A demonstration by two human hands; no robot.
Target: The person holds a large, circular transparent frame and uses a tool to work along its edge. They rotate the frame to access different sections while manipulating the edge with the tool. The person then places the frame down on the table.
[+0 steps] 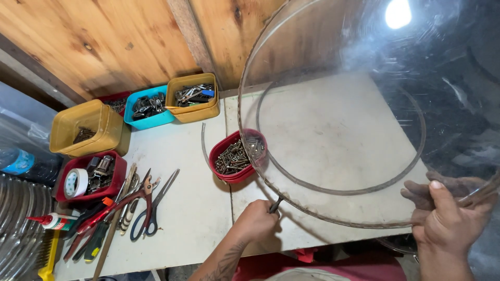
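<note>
The right hand (447, 222) is closest to us. It grips the rim of a big clear plastic dome (364, 104), thumb on the outside and fingers seen through the plastic. The dome is tipped up over the white table (198, 208), with its low edge near the table's front.

The left hand (256, 220) is curled tight around a small dark tool (276, 204). The tip of the tool is right at the dome's low edge.

Just past that hand sits a red tub of screws (238, 156), partly behind the clear plastic.

To the left lie blue-handled scissors (151, 211) and red pliers (112, 211). Beside them is a red tray with a roll of white tape (77, 182).

Farthest back are 3 tubs: 1 yellow tub (88, 129), 1 blue tub (148, 108) and 1 mustard tub (195, 98), all by the wooden wall (104, 41).
</note>
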